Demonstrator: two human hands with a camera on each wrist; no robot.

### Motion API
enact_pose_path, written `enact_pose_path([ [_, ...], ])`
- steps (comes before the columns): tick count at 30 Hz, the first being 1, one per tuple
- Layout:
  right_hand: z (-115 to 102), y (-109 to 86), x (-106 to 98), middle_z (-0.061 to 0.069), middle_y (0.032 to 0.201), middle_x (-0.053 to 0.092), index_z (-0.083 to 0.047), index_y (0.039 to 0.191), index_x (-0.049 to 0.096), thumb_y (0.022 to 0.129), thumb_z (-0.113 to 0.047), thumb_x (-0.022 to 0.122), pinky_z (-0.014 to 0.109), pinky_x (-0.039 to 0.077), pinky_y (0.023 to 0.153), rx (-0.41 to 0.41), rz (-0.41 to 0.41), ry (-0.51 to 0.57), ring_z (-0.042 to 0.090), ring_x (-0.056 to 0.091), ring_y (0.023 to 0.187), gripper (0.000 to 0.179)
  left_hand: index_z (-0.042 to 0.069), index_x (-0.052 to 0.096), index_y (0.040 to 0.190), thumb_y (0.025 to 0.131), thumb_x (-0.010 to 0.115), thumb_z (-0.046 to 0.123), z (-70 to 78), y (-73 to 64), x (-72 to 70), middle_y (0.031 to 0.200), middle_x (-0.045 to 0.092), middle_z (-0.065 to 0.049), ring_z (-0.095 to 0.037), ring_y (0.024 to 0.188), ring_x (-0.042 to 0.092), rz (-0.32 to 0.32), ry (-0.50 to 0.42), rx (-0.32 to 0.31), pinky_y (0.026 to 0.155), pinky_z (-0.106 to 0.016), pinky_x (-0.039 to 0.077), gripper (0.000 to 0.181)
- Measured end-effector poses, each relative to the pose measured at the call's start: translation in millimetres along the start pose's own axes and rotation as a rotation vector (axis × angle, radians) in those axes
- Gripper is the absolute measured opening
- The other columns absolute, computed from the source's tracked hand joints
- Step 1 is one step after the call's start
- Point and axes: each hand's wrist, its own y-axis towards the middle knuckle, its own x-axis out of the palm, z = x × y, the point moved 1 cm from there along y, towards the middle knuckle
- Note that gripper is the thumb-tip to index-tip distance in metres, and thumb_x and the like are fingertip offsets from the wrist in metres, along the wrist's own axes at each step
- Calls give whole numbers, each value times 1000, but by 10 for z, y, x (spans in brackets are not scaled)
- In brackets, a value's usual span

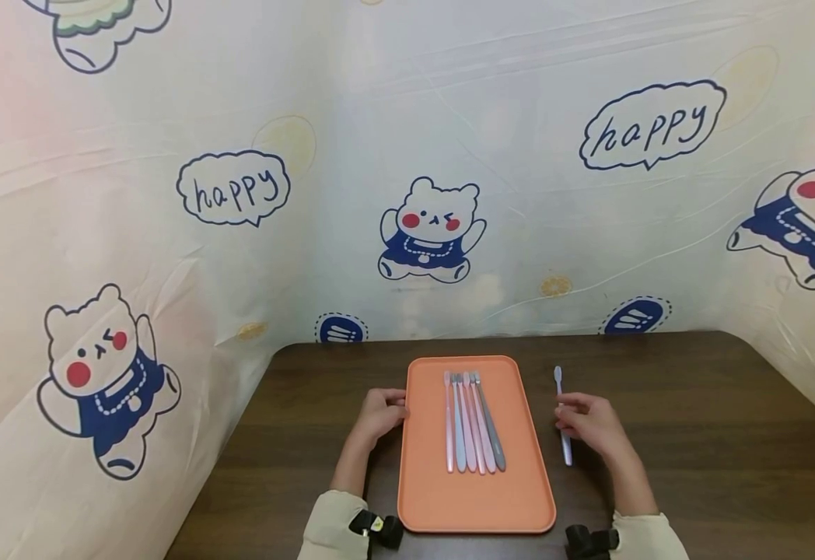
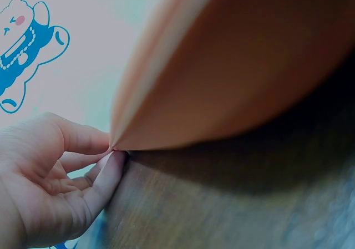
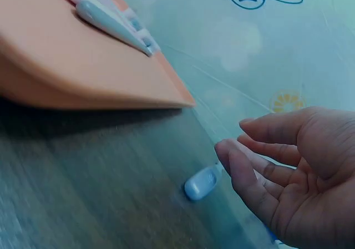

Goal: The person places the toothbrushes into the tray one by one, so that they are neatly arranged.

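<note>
An orange tray (image 1: 477, 505) lies on the table, holding a row of several pink, blue and grey toothbrushes (image 1: 469, 435). At its left rim is my left hand (image 1: 382, 414); the left wrist view shows thumb and forefinger pinching the tray edge (image 2: 183, 110). To the right of the tray, a light blue toothbrush (image 1: 566, 451) lies on the table, bristle head away from me. My right hand (image 1: 592, 424) hovers across its middle. In the right wrist view, a gap separates the thumb and forefinger, and the toothbrush handle (image 3: 201, 185) lies beyond the thumb, partly hidden.
The dark wooden table (image 1: 722, 435) extends on both sides of the tray. Behind it hangs a pale curtain (image 1: 519, 233) printed with bears and the word "happy". Black straps with camera mounts (image 1: 383, 529) sit on both wrists, near the tray's front corners.
</note>
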Motion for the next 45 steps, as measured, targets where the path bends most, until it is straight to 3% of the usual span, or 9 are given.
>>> enact_pose_path([
  [13,51,0,-46,21,100,74,20,129,54,94,-4,61,21,58,67,40,52,-24,5,65,75,42,-11,66,124,84,64,-4,-12,8,4,101,64,-16,-14,82,61,6,6,8,74,-31,60,41],
  [24,63,-3,-77,5,82,72,17,124,59,91,-6,65,22,56,62,114,74,-124,7,63,68,40,-10,66,126,84,65,-4,-17,3,8,103,64,-16,-15,85,62,4,10,3,77,-33,61,42],
  [40,35,-7,-46,12,84,74,13,119,64,86,-20,76,27,49,60,129,98,-339,13,63,70,48,-10,66,125,84,65,-3,-27,16,10,103,64,-17,-14,82,61,8,16,11,72,-29,58,41],
  [45,16,-1,-36,19,93,74,10,114,68,84,-23,77,31,49,65,122,121,-395,22,65,79,46,-9,66,125,85,66,-3,-25,15,6,104,64,-17,-16,83,61,10,20,2,73,-30,59,41],
])
